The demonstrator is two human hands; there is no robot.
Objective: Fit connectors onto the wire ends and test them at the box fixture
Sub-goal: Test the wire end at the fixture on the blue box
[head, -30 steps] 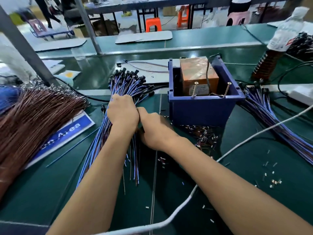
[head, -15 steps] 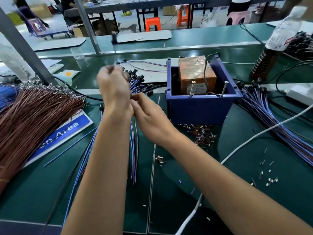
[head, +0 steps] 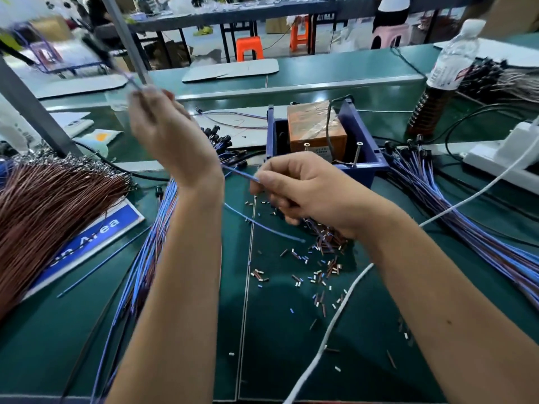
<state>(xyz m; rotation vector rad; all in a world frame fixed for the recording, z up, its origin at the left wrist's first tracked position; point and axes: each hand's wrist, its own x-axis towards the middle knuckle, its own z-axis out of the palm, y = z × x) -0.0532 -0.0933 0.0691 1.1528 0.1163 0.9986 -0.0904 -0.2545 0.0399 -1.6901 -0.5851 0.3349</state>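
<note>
left hand [head: 172, 138]: raised above the bench, fingers curled round one blue wire [head: 242, 174]; its upper end sticks out past the knuckles, motion-blurred. Likely lifted to pull that wire clear of the rest.
right hand [head: 306, 191]: lower, in front of the box, thumb and forefinger pinching the same wire further along. Reads as running down to the free end so it can be presented for a connector.
wire tail: hangs in a loose curve below the right hand, tip near the connector heap.
blue wire bundle [head: 151, 252]: fanned on the bench under the left forearm, black-capped ends toward the far side. Feed stock, within left reach.
loose connectors [head: 320, 243]: small pieces heaped and scattered just below the right hand, so picking needs little travel.
box fixture [head: 361, 167]: blue open box holding an orange block, two screws [head: 306, 146] standing up at the near wall; probably the test contacts, cannot confirm.
second bundle [head: 466, 228]: right of the box, possibly done pieces.
brown wires [head: 49, 205]: big sheaf far left, untouched.
step: wire picked, no connector visible on it yet.
</note>
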